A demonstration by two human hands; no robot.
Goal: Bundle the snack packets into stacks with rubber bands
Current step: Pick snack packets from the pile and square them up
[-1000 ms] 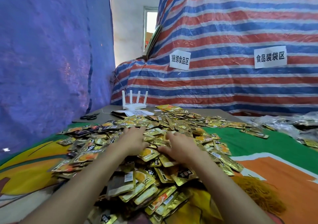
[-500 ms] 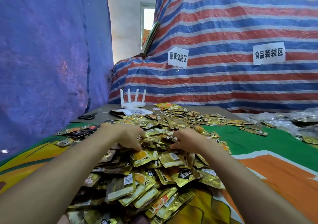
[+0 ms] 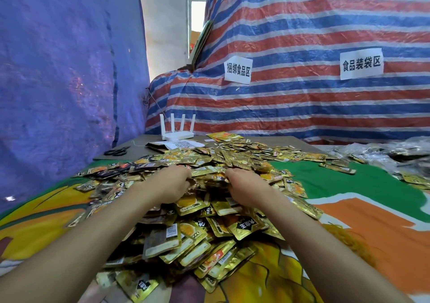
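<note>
— Where are the hands?
— On the heap of snack packets. The left hand and right hand lie near each other, fingers curled round packets between them.
— And the bench?
— A green, orange and yellow printed cloth covers most of it. A white router and black scissors sit at the far end.
— Behind?
— A striped tarp bearing two paper signs, and a blue tarp on the left.

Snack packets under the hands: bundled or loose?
Loose heap. The snack packets lie jumbled at all angles on the cloth, none visibly banded; the left hand and right hand curl into them.
</note>
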